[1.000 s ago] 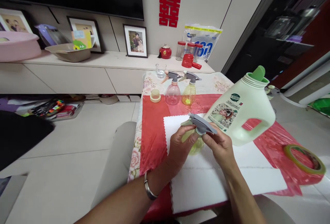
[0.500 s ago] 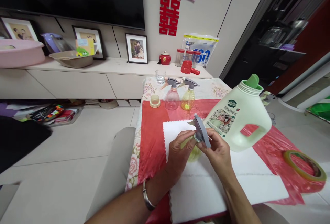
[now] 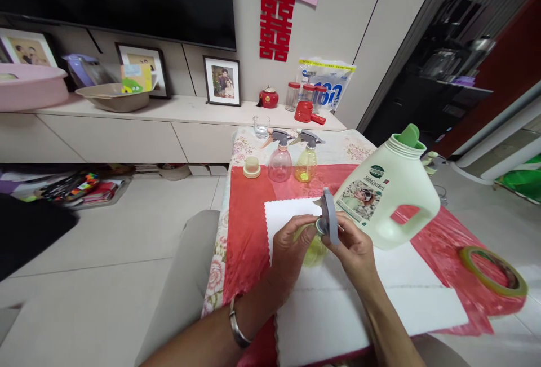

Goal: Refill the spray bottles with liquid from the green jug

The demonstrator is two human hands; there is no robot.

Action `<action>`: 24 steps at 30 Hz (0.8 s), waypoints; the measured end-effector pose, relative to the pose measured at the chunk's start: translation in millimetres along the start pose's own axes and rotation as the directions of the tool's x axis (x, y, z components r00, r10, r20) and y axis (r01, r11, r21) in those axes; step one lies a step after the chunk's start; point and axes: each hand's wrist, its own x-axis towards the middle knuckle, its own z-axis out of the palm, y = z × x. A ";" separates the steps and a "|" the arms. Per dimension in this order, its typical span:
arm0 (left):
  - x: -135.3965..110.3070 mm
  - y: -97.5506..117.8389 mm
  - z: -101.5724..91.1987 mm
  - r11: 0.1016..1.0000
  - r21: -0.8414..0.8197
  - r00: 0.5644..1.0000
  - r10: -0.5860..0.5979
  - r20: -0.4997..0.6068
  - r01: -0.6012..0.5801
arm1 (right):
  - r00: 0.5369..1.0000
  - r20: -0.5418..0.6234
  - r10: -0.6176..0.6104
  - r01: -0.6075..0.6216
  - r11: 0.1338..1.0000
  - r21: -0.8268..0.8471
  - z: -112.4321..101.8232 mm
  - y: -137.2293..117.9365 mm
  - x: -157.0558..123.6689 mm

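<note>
A small yellow spray bottle [image 3: 315, 253] stands on the white board, partly hidden by my hands. My left hand [image 3: 292, 247] is closed around its neck and upper body. The fingers of my right hand [image 3: 354, 247] pinch the grey trigger sprayer head [image 3: 329, 217] at the bottle's mouth. Just right of my hands is a large pale green jug [image 3: 386, 195] with a label and a green piece in its open mouth. Behind them are a pink spray bottle [image 3: 279, 164], another yellow spray bottle [image 3: 305, 164] and a cream cap [image 3: 252, 168].
The white board [image 3: 321, 316] lies over a red sheet [image 3: 249, 231] on a floral tablecloth [image 3: 215, 268]. A roll of tape [image 3: 469, 257] rests at the right edge. A glass cup [image 3: 261, 125] stands at the table's back, near a cabinet with framed photos and red-lidded jars.
The sprayer head has turned slightly and stands more upright between my fingers. My hands keep their hold on it and the bottle. The whole view has shifted a little.
</note>
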 end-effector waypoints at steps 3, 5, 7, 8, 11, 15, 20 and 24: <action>-0.1 2.9 0.1 0.999 -0.002 0.999 0.039 0.013 -0.039 | 0.998 -0.051 0.031 -0.031 0.999 0.010 4.1 7.2 -3.7; 0.4 3.9 0.1 0.998 -0.001 0.998 0.059 0.023 -0.059 | 0.996 -0.066 0.052 -0.051 0.999 0.014 6.1 9.8 -5.2; 0.9 4.0 -0.1 0.998 0.004 0.997 0.066 0.031 -0.066 | 0.997 -0.057 0.057 -0.057 0.998 0.017 6.5 9.8 -5.3; 0.9 3.8 -0.2 0.998 0.006 0.997 0.066 0.029 -0.067 | 0.998 -0.042 0.055 -0.054 0.998 0.018 6.0 8.8 -5.1; 0.3 3.0 0.0 0.999 0.008 0.999 0.046 0.023 -0.047 | 0.999 0.027 0.039 -0.040 0.999 0.019 2.1 3.9 -4.1; -0.2 1.6 1.0 0.998 -0.057 1.000 0.004 0.007 -0.004 | 0.997 0.069 0.033 -0.035 0.999 0.031 -2.0 0.2 -3.3; 1.2 0.6 0.2 0.997 -0.067 0.999 0.038 -0.009 -0.039 | 0.999 -0.013 0.047 -0.046 0.997 0.069 4.7 5.6 -2.9; 1.7 -0.1 -0.9 0.997 -0.041 0.998 0.061 0.014 -0.061 | 0.993 -0.093 0.072 -0.064 0.995 0.079 12.6 9.0 -5.2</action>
